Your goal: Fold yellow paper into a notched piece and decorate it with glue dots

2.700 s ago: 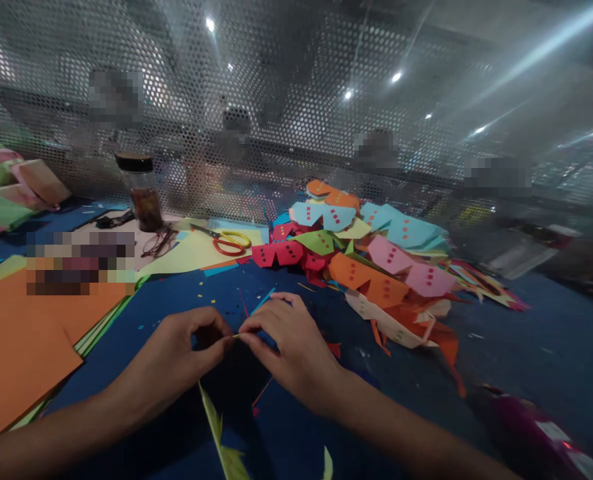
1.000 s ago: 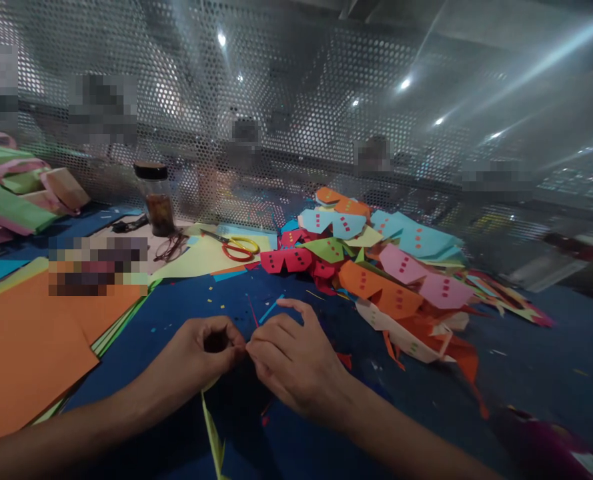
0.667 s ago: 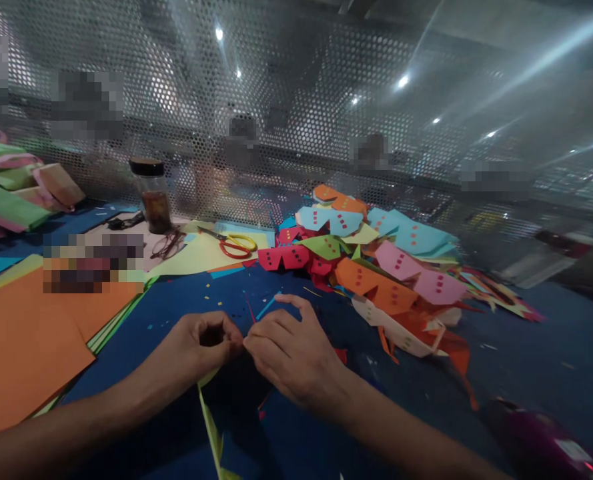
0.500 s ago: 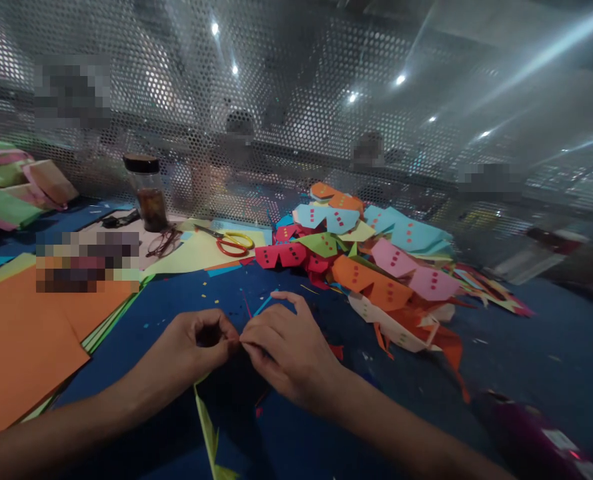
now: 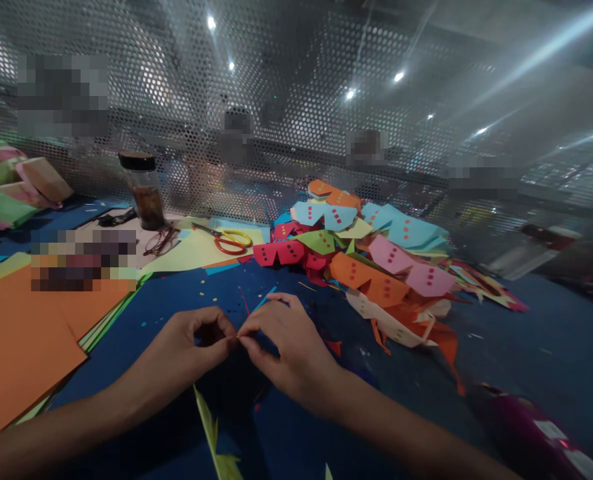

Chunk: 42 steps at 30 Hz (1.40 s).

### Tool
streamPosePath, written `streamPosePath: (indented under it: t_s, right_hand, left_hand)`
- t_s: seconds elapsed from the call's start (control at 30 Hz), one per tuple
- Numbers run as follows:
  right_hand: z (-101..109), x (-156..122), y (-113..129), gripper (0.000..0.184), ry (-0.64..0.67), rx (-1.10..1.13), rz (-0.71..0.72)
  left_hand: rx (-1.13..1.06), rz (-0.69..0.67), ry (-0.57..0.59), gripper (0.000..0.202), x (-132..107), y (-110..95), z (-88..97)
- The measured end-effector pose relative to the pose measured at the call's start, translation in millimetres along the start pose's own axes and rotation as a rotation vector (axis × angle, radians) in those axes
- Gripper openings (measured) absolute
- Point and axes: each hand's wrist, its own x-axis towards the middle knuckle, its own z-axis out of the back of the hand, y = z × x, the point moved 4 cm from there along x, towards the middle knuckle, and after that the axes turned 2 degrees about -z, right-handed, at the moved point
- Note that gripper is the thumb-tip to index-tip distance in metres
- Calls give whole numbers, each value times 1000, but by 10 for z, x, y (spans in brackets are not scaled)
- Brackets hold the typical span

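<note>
Thumb and forefinger of my left hand (image 5: 199, 343) are pinched together over the blue tabletop. My right hand (image 5: 289, 350) is pinched too, its fingertips meeting those of the left. A tiny pale bit seems to sit between the tips, too small to name. Below the left hand, a folded yellow-green paper strip (image 5: 207, 423) runs down toward the bottom edge; whether the hand touches it is unclear. Right of my hands lies a heap of folded, coloured paper shapes, among them an orange folded paper (image 5: 363, 277) with small red squares.
Orange paper sheets (image 5: 21, 340) are stacked at left. Behind lie scissors (image 5: 231, 241) with red and yellow handles, eyeglasses (image 5: 161, 240) and a dark-lidded jar (image 5: 149, 200). A perforated metal screen (image 5: 186, 133) rises at the back. A purple object (image 5: 526, 427) lies at lower right.
The right fingers have shifted slightly, and a tiny pale bit now shows at the meeting fingertips. A pale paper tip has appeared at the bottom edge. The view has moved a little.
</note>
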Motion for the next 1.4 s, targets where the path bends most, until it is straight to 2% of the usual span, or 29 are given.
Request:
streamPosePath:
  t_s: [0.27,0.6,0.83,0.97,1.2,1.4]
  right_hand:
    - [38,2,67,9,-11,-200,198]
    - [38,-21,57,13,-16,-255,283]
    - [32,-29,34,10,-13,-254,298]
    - [32,-14,26,10,-12,-163,218]
    - [17,14,-27,4,-5,149,-37]
    - [15,22,-58,10,39,215,-203]
  left_hand:
    - [-157,86,45,20,32,38,-22]
    - [-298,178,67,20,55,123,-61]
    - [-313,166,46,18,44,119,-55]
    - [-246,115,38,16,38,98,-32]
    - [-98,14,3,17,13,11,3]
    - [-9,-34,-21,16,-22,-51,18]
